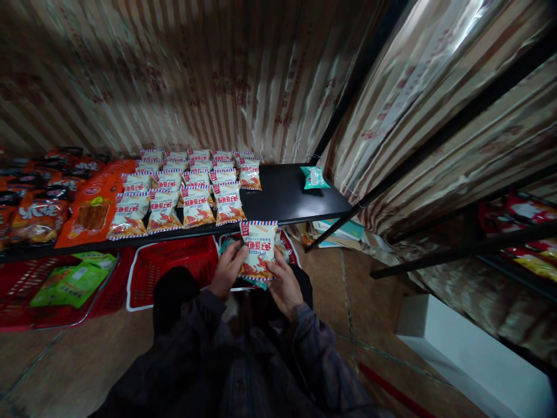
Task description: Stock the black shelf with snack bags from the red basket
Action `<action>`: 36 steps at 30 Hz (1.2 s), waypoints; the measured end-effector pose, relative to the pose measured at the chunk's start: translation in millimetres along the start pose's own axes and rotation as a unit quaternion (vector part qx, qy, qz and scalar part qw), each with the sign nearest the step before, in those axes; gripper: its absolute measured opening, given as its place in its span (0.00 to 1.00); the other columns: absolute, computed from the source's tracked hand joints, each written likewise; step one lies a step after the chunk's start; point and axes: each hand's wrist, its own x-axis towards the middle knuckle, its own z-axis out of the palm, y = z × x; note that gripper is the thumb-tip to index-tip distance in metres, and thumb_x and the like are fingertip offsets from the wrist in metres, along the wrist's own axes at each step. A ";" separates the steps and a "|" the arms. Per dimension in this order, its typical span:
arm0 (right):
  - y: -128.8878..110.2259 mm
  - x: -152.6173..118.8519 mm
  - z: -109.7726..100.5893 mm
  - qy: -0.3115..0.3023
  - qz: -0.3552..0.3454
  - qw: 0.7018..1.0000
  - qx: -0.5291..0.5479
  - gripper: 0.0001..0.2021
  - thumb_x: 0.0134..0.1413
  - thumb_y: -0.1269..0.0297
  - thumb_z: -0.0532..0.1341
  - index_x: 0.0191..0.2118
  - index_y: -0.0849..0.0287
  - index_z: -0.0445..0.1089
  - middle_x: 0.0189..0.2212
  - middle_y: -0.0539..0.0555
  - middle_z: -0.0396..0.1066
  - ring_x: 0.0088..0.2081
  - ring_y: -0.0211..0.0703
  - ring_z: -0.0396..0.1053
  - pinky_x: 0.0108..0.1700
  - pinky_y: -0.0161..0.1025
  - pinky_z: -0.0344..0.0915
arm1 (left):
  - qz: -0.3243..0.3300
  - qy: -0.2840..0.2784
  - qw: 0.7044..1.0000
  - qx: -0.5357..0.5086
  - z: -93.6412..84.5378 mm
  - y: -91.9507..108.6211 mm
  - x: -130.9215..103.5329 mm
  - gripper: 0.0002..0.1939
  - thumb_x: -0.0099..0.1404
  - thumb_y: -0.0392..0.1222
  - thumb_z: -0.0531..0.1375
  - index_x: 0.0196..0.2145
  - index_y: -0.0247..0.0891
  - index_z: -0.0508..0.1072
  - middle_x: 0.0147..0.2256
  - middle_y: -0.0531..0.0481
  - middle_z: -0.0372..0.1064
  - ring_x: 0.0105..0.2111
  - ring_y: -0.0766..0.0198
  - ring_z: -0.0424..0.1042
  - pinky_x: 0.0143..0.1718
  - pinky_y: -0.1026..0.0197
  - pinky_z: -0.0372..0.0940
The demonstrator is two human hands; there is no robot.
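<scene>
Between my two hands, in front of the shelf edge, is a white snack bag [258, 251] with red lettering and striped ends. My left hand [229, 268] grips its left side, and my right hand [285, 283] holds its lower right side. Rows of matching snack bags [198, 204] lie on the black shelf [278, 197], the closest row just beyond my left hand. A single teal snack bag [314, 177] lies near the shelf's right end. Below the held bag, partly hidden by my hands, more teal packaging shows in a red basket.
Orange snack packs [93, 200] and darker orange-and-black bags [39, 212] fill the shelf's left part. Under it stand a red basket [152, 273] and another with green packets [73, 284]. Black metal posts [339, 226] rise on the right, with a white box [474, 360] on the tiled floor.
</scene>
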 end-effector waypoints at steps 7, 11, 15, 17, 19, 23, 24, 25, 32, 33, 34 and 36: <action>-5.4 -0.3 3.3 -0.034 -0.008 0.999 -0.037 0.24 0.41 0.61 0.69 0.48 0.53 0.69 0.41 0.52 0.75 0.46 0.49 0.72 0.49 0.47 0.67 | -0.026 -0.022 0.998 -0.051 16.1 5.7 -1.2 0.30 0.49 0.51 0.68 0.46 0.34 0.67 0.40 0.41 0.75 0.40 0.53 0.74 0.46 0.51 0.67; -9.8 6.4 3.2 -0.040 -0.025 0.997 -0.056 0.21 0.41 0.57 0.69 0.44 0.55 0.71 0.38 0.53 0.76 0.44 0.49 0.72 0.49 0.47 0.67 | -0.003 -0.013 0.999 -0.046 19.7 8.1 2.3 0.31 0.49 0.50 0.68 0.47 0.33 0.67 0.41 0.40 0.74 0.42 0.53 0.74 0.47 0.51 0.66; -13.1 11.7 -0.1 -0.047 -0.032 0.996 -0.063 0.20 0.42 0.57 0.69 0.43 0.56 0.71 0.39 0.54 0.76 0.44 0.50 0.73 0.48 0.47 0.68 | 0.011 -0.006 0.999 -0.047 22.7 15.8 7.1 0.29 0.49 0.51 0.68 0.46 0.33 0.68 0.41 0.39 0.74 0.43 0.52 0.73 0.47 0.51 0.66; -14.3 12.4 -1.2 -0.047 -0.034 0.996 -0.065 0.19 0.42 0.57 0.69 0.43 0.56 0.71 0.39 0.55 0.76 0.44 0.50 0.73 0.48 0.47 0.68 | 0.011 0.002 0.999 -0.044 24.0 19.3 9.0 0.29 0.48 0.51 0.68 0.44 0.33 0.69 0.40 0.39 0.75 0.44 0.52 0.73 0.47 0.51 0.66; -15.3 11.8 -0.9 -0.044 -0.036 0.996 -0.065 0.19 0.42 0.57 0.69 0.42 0.56 0.72 0.39 0.55 0.77 0.45 0.50 0.72 0.48 0.47 0.68 | 0.012 0.009 0.999 -0.040 25.0 21.2 10.3 0.29 0.47 0.51 0.68 0.44 0.33 0.69 0.40 0.40 0.75 0.44 0.52 0.73 0.48 0.50 0.66; -16.8 9.5 2.2 -0.044 -0.031 0.997 -0.057 0.19 0.41 0.58 0.70 0.41 0.56 0.72 0.37 0.54 0.77 0.44 0.50 0.73 0.48 0.47 0.68 | 0.018 0.009 0.999 -0.042 25.6 19.5 11.1 0.28 0.48 0.51 0.68 0.42 0.32 0.70 0.40 0.40 0.75 0.45 0.52 0.72 0.49 0.50 0.65; -16.8 9.1 3.0 -0.046 -0.029 0.997 -0.056 0.19 0.41 0.58 0.70 0.41 0.56 0.72 0.37 0.54 0.77 0.44 0.50 0.73 0.48 0.47 0.68 | 0.019 0.008 0.999 -0.042 25.4 18.4 11.3 0.27 0.48 0.51 0.68 0.42 0.32 0.70 0.40 0.40 0.75 0.45 0.52 0.72 0.49 0.50 0.65; -16.6 8.9 3.5 -0.049 -0.028 0.997 -0.056 0.19 0.41 0.58 0.70 0.42 0.56 0.72 0.37 0.54 0.77 0.44 0.50 0.73 0.48 0.47 0.68 | 0.019 0.008 0.999 -0.042 25.0 17.1 11.5 0.27 0.48 0.51 0.68 0.42 0.32 0.70 0.39 0.40 0.75 0.45 0.51 0.72 0.48 0.50 0.65; -9.0 12.4 0.0 -0.047 -0.042 0.997 -0.054 0.19 0.42 0.58 0.69 0.42 0.56 0.71 0.39 0.54 0.77 0.42 0.48 0.74 0.48 0.47 0.68 | 0.032 0.032 0.998 -0.037 21.6 10.8 15.5 0.28 0.46 0.52 0.68 0.41 0.32 0.70 0.37 0.42 0.76 0.42 0.53 0.74 0.46 0.52 0.66; -8.2 12.9 -0.5 -0.046 -0.042 0.997 -0.055 0.19 0.42 0.58 0.69 0.42 0.56 0.71 0.38 0.54 0.77 0.42 0.48 0.74 0.48 0.47 0.68 | 0.031 0.037 0.998 -0.033 21.3 10.3 16.0 0.28 0.46 0.52 0.68 0.40 0.32 0.70 0.37 0.42 0.76 0.41 0.54 0.74 0.46 0.52 0.67; -7.6 13.4 -0.7 -0.046 -0.044 0.996 -0.057 0.20 0.42 0.58 0.69 0.43 0.57 0.71 0.38 0.54 0.77 0.43 0.48 0.73 0.48 0.46 0.68 | 0.031 0.043 0.998 -0.027 21.1 10.0 16.5 0.27 0.46 0.53 0.68 0.39 0.33 0.70 0.37 0.42 0.76 0.40 0.54 0.74 0.44 0.52 0.67; -7.4 14.1 -0.5 -0.048 -0.048 0.996 -0.064 0.21 0.42 0.58 0.69 0.44 0.57 0.71 0.38 0.54 0.77 0.43 0.48 0.73 0.48 0.46 0.68 | 0.035 0.052 0.998 -0.015 20.7 9.8 17.4 0.27 0.45 0.54 0.68 0.39 0.33 0.70 0.37 0.42 0.76 0.39 0.54 0.75 0.43 0.53 0.68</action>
